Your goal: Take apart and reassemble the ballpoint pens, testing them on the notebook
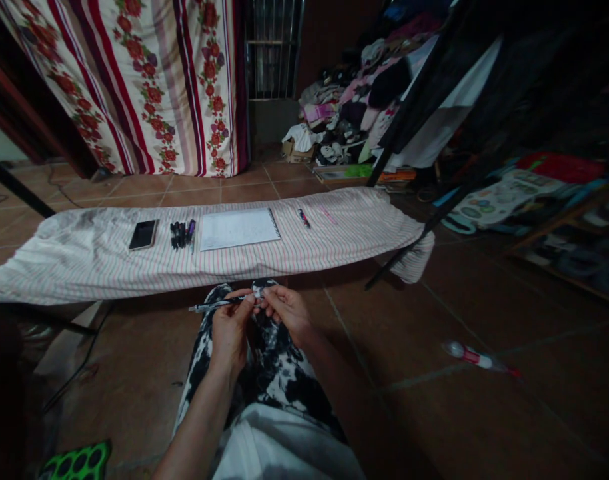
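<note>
Above my lap, my left hand (pixel 233 327) is closed around a dark pen (pixel 209 306), whose thin end sticks out to the left. Close beside it, my right hand (pixel 287 310) pinches at the pen's other end, where the fingers hide what exactly they grip. Just beyond my knees is a low surface under a striped cloth (pixel 179 272). A spiral notebook (pixel 239 229) lies on it, page side up. Left of the notebook are several dark pens (pixel 181 235) and a phone (pixel 143 235). To its right lie a small pen (pixel 303 218) and a pink strip-like thing (pixel 328 215).
A plastic bottle (pixel 479 358) lies on the tiled floor to my right. Dark metal bars (pixel 409 257) slant at the cloth's right end. A clothes heap (pixel 354 100) and a flowered curtain (pixel 149 87) stand behind. A green holed object (pixel 79 461) is at lower left.
</note>
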